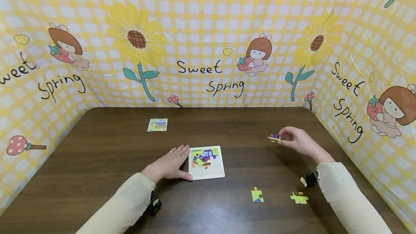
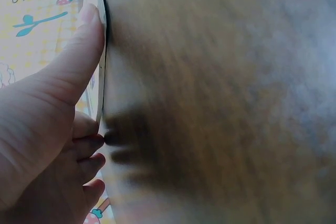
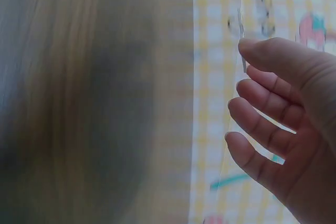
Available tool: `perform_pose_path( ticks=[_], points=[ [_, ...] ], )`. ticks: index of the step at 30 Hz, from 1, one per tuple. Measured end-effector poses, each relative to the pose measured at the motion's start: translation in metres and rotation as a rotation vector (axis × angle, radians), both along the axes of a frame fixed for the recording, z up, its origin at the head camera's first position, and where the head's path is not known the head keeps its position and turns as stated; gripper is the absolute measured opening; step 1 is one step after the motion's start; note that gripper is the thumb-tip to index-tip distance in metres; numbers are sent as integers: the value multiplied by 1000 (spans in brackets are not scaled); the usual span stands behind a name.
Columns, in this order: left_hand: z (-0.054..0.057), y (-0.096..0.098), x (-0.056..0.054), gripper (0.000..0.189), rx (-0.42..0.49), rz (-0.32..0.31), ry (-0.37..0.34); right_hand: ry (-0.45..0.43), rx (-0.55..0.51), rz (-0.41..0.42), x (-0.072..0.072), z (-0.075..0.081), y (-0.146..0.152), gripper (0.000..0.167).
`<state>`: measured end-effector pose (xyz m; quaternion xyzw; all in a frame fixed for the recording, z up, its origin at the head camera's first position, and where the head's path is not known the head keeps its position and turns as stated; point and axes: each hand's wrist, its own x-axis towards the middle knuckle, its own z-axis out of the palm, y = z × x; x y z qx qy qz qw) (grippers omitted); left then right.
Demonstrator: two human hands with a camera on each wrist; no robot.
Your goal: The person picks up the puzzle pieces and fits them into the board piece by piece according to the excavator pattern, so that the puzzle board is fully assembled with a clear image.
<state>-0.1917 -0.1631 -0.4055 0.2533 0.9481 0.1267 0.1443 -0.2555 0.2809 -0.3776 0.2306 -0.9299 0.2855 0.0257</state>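
A white square puzzle tray [image 1: 211, 174] lies on the table before me, with a partly assembled vehicle picture [image 1: 208, 153] in its far part and bare white board at the near side. My left hand [image 1: 169, 163] rests at the tray's left edge, its fingers extended and its thumb at the near left corner. Off to the right, above the table, my right hand [image 1: 300, 143] pinches a purple and yellow puzzle piece [image 1: 274, 137] between thumb and index finger. The right wrist view shows this piece [image 3: 242, 22] edge-on, with the other fingers loosely bent.
Two loose green puzzle pieces lie near the front right: one with a blue corner [image 1: 257, 195], the other [image 1: 299, 198] close to the right sleeve. A small picture card [image 1: 157, 125] lies at the back left. Patterned cloth [image 1: 201, 46] surrounds the brown table [image 1: 130, 147].
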Motion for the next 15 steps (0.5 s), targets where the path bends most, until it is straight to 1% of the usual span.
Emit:
perform_pose_path(
  ticks=[8, 15],
  points=[
    [1, 0, 1, 98, 3, 0, 0, -1, -45, 120, 5, 8, -51, 18],
    [1, 0, 2, 98, 7, -2, 1, 5, -9, 239, 9, 10, -91, 19]
  ],
)
